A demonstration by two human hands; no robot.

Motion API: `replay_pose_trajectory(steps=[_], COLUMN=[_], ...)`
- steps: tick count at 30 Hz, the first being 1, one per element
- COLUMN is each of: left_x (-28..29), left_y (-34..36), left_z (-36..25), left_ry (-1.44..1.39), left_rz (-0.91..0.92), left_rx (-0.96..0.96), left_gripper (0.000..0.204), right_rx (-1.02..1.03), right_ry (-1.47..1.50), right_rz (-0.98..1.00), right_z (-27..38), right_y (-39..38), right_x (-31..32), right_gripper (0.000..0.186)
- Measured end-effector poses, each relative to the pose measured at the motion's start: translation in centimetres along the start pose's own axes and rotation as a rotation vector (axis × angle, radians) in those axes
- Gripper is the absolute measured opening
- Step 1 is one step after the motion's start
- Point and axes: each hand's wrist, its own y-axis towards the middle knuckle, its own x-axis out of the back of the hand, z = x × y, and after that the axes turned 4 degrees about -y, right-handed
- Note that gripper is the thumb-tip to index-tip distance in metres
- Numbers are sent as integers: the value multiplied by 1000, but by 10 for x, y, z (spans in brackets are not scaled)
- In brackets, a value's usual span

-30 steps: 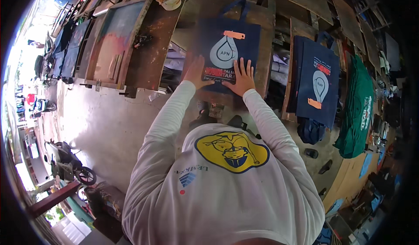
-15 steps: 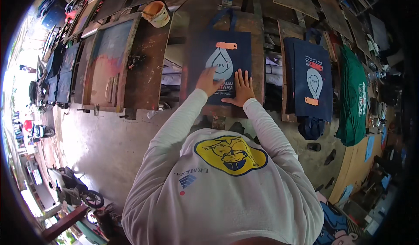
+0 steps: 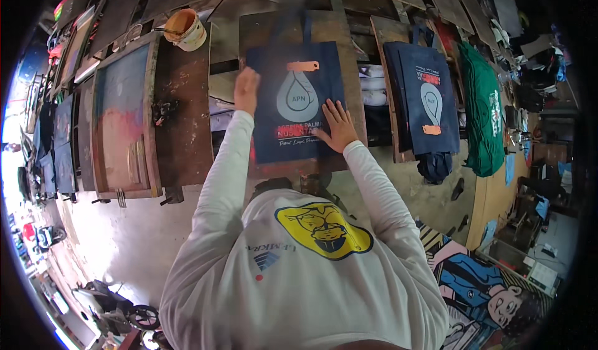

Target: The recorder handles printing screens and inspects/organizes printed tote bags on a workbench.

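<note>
A dark blue tote bag (image 3: 265, 132) lies flat on a wooden board (image 3: 354, 82) in front of me, its handles pointing away. Its face carries a pale drop-shaped print, an orange patch above it, and red and white lettering below. My right hand (image 3: 338, 127) rests on the bag's right side, fingers spread and thumb reaching toward the lettering. Beyond the bag's upper left edge, my left hand (image 3: 246, 91) is raised and a little blurred by motion. Its fingers point away from me, and nothing shows in them.
Stacked blue tote bags (image 3: 414, 116) lie on a board to the right, beside a green bag pile (image 3: 481, 113). Leftward are a wood-framed printing screen (image 3: 152, 101) and a paint-stained bucket (image 3: 187, 31). A motorcycle (image 3: 112, 306) stands at the lower left.
My left hand has moved off the bag's print, left and away to the bag's edge. My right hand stays on the bag, near its right edge. The view has shifted and turned slightly.
</note>
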Motion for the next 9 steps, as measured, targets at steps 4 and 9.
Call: replay_pose_trajectory(steps=[4, 9], left_x=[-35, -28], left_y=[-59, -87], left_z=[-22, -14], left_ry=[700, 901], left_rz=[483, 496], left_rx=[-71, -253], left_gripper=[80, 103], right_rx=[-170, -105], right_ry=[380, 303], right_rz=[-110, -339], right_z=[7, 16], right_y=[28, 57], right_x=[9, -38], right_gripper=[55, 51])
